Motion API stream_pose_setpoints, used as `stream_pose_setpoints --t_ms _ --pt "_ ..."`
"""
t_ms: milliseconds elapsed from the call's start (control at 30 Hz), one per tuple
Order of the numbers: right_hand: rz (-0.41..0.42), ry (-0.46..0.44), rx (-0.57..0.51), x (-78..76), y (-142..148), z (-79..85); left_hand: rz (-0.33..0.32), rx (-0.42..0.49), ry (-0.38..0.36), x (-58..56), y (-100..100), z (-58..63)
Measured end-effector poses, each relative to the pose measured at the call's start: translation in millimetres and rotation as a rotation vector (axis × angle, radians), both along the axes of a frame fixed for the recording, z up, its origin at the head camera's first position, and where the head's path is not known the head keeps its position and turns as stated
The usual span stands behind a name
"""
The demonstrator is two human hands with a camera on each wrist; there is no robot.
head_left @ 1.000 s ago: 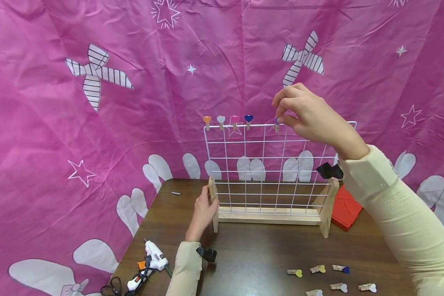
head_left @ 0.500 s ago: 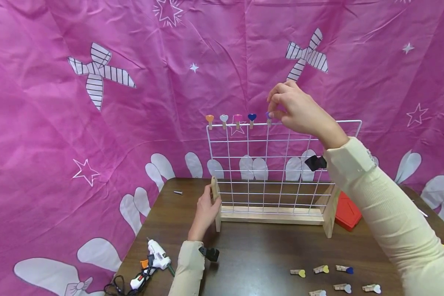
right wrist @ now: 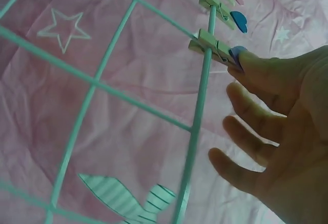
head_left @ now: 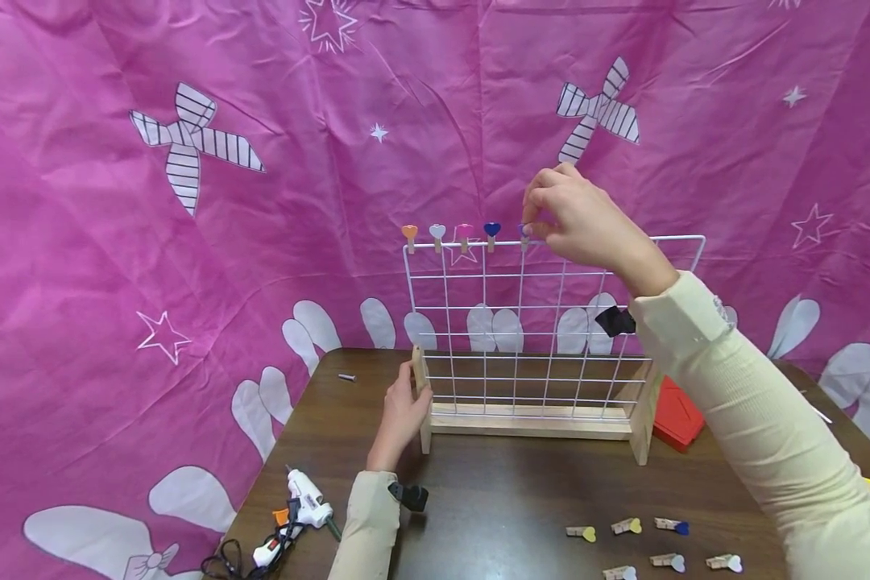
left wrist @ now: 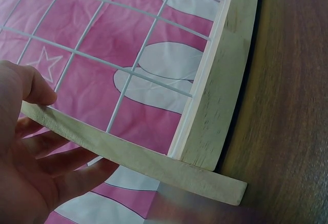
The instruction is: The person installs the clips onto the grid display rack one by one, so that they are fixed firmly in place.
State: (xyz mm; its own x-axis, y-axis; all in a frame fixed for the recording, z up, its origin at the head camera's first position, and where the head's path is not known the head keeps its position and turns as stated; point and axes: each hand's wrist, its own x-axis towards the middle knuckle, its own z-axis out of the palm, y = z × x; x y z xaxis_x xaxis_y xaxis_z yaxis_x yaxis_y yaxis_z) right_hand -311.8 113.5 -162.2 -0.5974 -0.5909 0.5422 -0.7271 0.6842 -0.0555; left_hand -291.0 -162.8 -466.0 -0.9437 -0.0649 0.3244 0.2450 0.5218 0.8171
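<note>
A white wire grid rack (head_left: 521, 333) stands upright on the table in a wooden base. My right hand (head_left: 583, 217) pinches a small wooden clothespin (right wrist: 218, 51) by its purple heart end, between thumb and forefinger. The jaws of that clothespin straddle the rack's top wire. To its left on the same wire sit several heart clothespins: orange (head_left: 409, 233), white (head_left: 437, 233), pink (head_left: 464, 232) and dark blue (head_left: 491, 231). At the rack's left end my left hand (head_left: 400, 415) grips the wooden upright (left wrist: 128, 152), thumb on one side and fingers on the other.
Several loose heart clothespins (head_left: 627, 526) lie at the table's front right. A glue gun (head_left: 306, 499) with a black cord is at the front left. A small screw-like piece (head_left: 346, 378) lies at the back left. Behind the rack's right leg is a red item (head_left: 676, 415).
My right hand has moved left along the top wire with the purple-heart clothespin, to near the dark blue one. The left hand keeps its grip on the upright.
</note>
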Motion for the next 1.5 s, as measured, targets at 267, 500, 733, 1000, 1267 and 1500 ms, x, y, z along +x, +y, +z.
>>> stream_pose_setpoints --t_ms 267,500,733,1000,1267,1500 --pt "-0.032 0.007 -0.039 21.4 11 -5.4 0.013 -0.008 0.005 0.5 0 0.9" --pt "0.045 0.119 -0.14 50.3 37 -25.2 0.013 -0.021 0.038 0.2 1 0.1" --pt "0.083 0.132 -0.144 76.2 61 -65.0 0.02 -0.027 0.025 -0.4 1 -2.0" --pt "0.044 0.045 -0.076 91.8 77 -126.4 0.028 -0.023 0.042 -2.7 1 0.6" --pt "0.061 -0.047 -0.028 102.2 102 -200.5 0.029 -0.021 0.047 -2.5 2 1.8" --pt "0.083 -0.108 0.019 115.6 119 -263.1 0.034 -0.016 0.03 -2.9 2 1.5"
